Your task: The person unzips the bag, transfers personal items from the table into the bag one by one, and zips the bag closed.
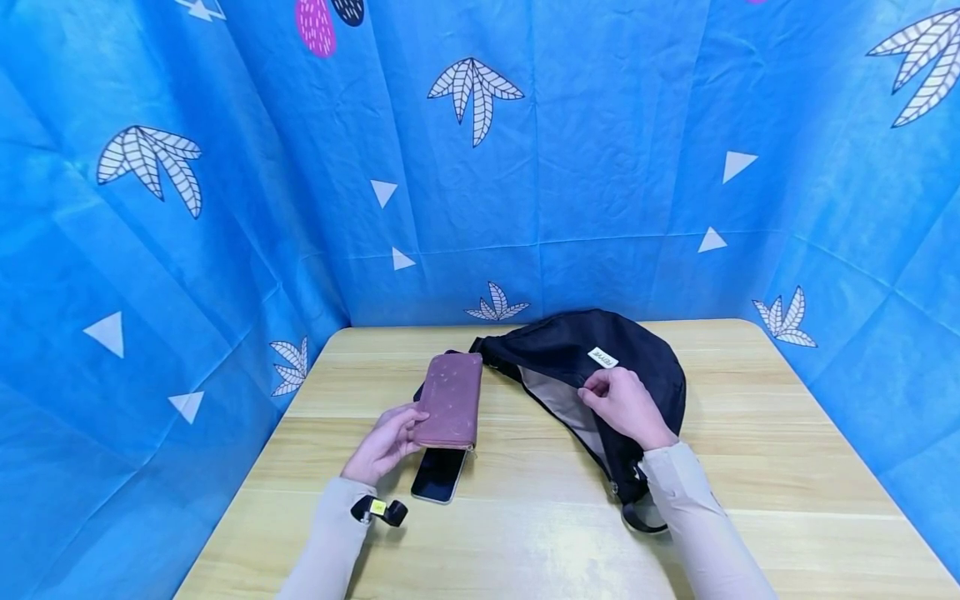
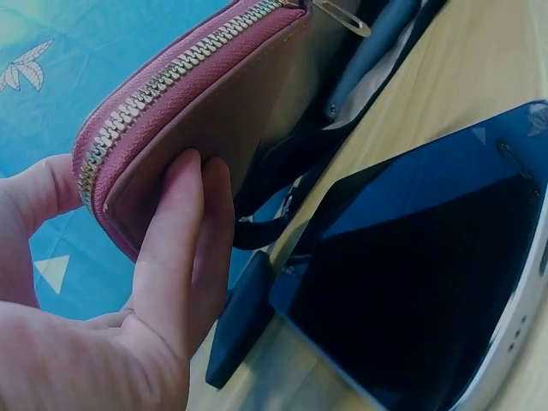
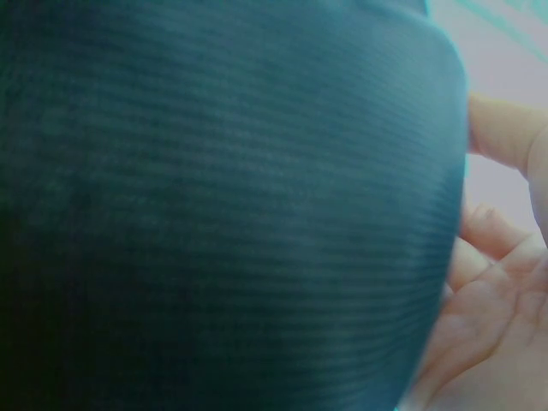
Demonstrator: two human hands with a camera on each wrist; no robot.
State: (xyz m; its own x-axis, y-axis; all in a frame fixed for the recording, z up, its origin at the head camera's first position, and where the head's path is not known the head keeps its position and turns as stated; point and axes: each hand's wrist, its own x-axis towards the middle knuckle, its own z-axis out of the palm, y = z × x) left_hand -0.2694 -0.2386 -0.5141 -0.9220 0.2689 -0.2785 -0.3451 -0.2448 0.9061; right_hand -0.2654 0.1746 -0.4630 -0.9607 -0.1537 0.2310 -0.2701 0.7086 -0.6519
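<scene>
My left hand (image 1: 386, 446) grips a mauve zip-around wallet (image 1: 452, 400) by its near left edge, thumb on one face and fingers on the other. In the left wrist view the wallet's gold zipper (image 2: 163, 94) is closed along the visible edge. Below the wallet a smartphone (image 1: 437, 477) lies on the table, partly covered in the head view. A black bag (image 1: 648, 358) with a white label lies to the right, its mouth parted to show a grey lining (image 1: 558, 396). My right hand (image 1: 626, 407) pinches the bag's upper opening edge; dark fabric fills most of the right wrist view.
Beside the phone lies a small dark flat object (image 2: 242, 321), mostly hidden behind the wallet in the head view. The bag's strap loop (image 1: 643, 525) hangs toward the front of the wooden table (image 1: 540, 533). A blue patterned curtain (image 1: 600, 167) encloses the back and sides.
</scene>
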